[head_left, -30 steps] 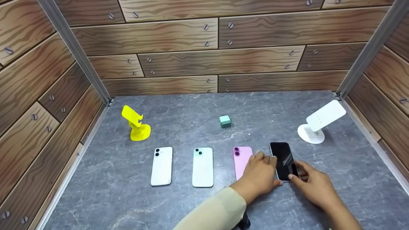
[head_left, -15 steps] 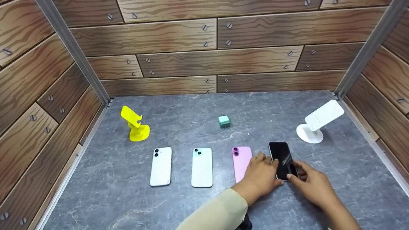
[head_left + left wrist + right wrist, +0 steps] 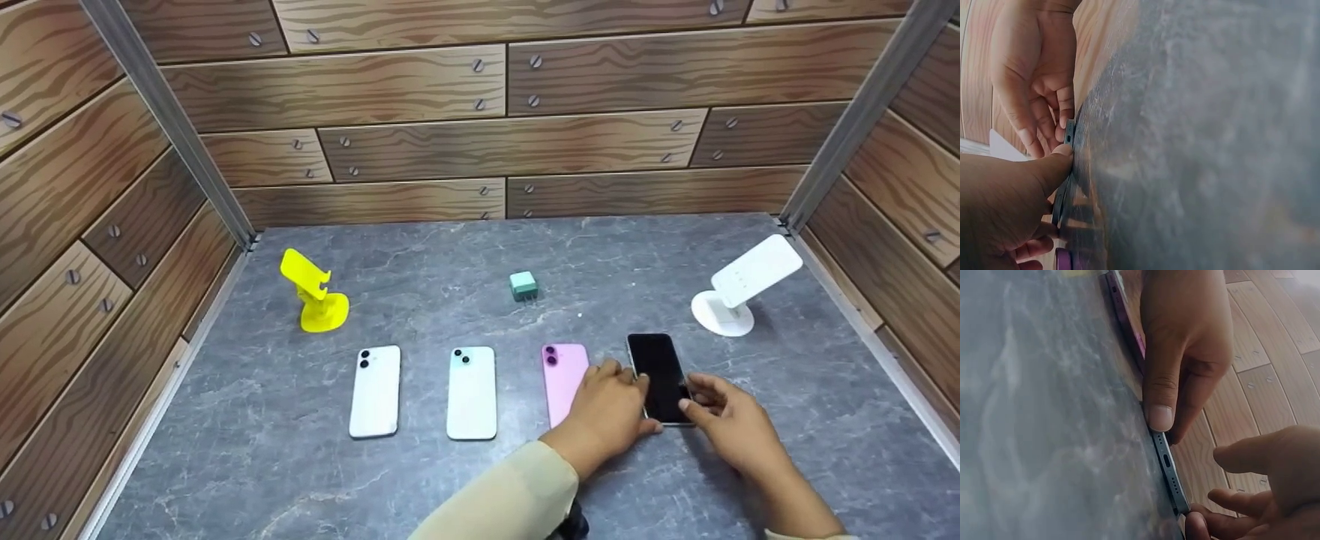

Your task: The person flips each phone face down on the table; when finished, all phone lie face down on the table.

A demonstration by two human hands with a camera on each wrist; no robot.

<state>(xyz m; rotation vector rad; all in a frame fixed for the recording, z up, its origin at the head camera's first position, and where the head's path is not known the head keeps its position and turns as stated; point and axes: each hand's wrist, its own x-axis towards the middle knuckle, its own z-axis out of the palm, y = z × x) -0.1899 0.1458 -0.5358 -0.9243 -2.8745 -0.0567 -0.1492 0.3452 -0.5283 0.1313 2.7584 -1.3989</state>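
A smartphone [image 3: 658, 375] lies with its black screen up on the grey marbled table. My left hand [image 3: 609, 409] holds its lower left corner, the thumb on the bottom edge and curled fingers along the left side. On the other side, my right hand [image 3: 739, 427] has fingertips at the right edge. In the right wrist view the right thumb [image 3: 1241, 454] stands apart from the phone, while fingers touch the corner beside the charging port. A pink smartphone [image 3: 564, 375] lies back up just left, partly covered by my left hand.
A mint smartphone [image 3: 472, 397] and a white smartphone [image 3: 375, 397] lie back up farther left. Behind stand a yellow phone stand [image 3: 322, 300], a green charger cube [image 3: 523, 285] and a white phone stand [image 3: 731, 300]. Wood-patterned walls [image 3: 375, 150] border the table [image 3: 420, 262].
My right thumb has moved off the black screen toward its right edge. The left hand keeps its place at the corner, and the other phones lie where they were.
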